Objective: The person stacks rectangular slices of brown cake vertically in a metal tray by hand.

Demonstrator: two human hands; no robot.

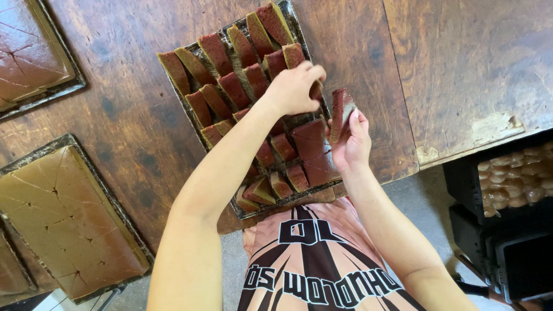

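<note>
Two hands at work: your right hand (352, 141) pinches a soft, crumbly cake slice (341, 112) by its flat faces beside the tray's (296, 26) right edge, while your left hand (294, 86) closes on another.

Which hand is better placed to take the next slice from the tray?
Probably left: the left hand rests on the tray slices in the tray, while the right hand is full, holding a held slice.

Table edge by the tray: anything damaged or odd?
Yes: the wooden table has pale chipped patches along its near edge, right of the cake tray, where the dark finish has flaked off. Nothing looks spilled.
</note>
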